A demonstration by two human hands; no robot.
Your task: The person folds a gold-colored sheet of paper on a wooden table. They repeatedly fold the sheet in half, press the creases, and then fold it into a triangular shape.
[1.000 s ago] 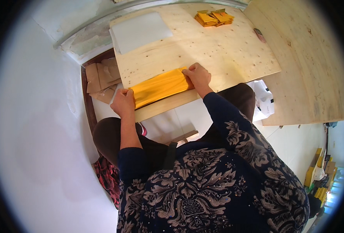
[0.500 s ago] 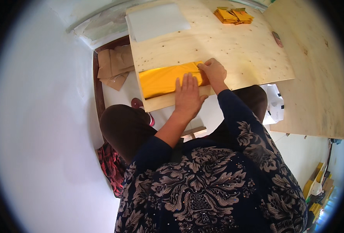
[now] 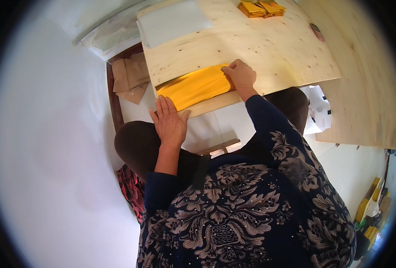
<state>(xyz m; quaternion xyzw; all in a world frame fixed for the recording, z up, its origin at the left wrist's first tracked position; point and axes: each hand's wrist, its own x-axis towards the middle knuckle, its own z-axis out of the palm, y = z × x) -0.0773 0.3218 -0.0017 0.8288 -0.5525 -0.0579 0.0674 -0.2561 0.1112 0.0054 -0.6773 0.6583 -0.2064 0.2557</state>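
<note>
Smoothing a folded yellow cloth (image 3: pixel 195 85) at the table's (image 3: pixel 269 49) near edge.

Right hand (image 3: pixel 240 76) presses its right end, fingers curled; left hand (image 3: pixel 169 123) lies flat and spread, fingertips at its near edge. Next probably a firm, even press along the fold.

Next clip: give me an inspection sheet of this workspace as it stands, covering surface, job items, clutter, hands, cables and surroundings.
Surface: pale plywood tabletop, bare across its middle.
Job's things: yellow sheet lying flat along the near edge.
Clutter: white sheets at the far left; stack of yellow pieces at the far edge; small reddish object to the right.
Hands: right hand pressed on the yellow sheet's right end, no closed grip; left hand open and flat by the near edge, holding nothing.
Cables: nothing seen.
Surroundings: brown paper bags below the table's left; white bag on the right; white wall.
</note>
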